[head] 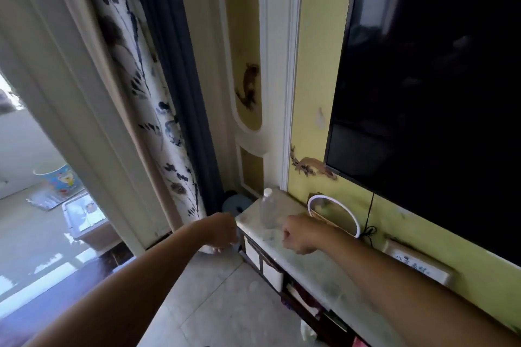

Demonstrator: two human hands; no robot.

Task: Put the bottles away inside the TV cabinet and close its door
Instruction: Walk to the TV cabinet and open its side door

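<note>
Bottle (267, 211) upright on cabinet (310, 256) top. Right hand (299, 234) fisted beside it, empty; left hand (222, 231) grip unclear.

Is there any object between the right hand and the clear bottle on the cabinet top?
Nothing visible does. The right hand is closed into a fist just beside the clear bottle, which stands upright on the marble cabinet top. The white ring leans on the wall behind, off that path.

Upper left, a white fabric curtain (146, 87) carries dark inky floral sprays; right, a black flat TV screen (434, 65) against a yellow wall with brown leaf motifs (315, 93); below, a pale marbled cabinet top (318, 262).
</note>
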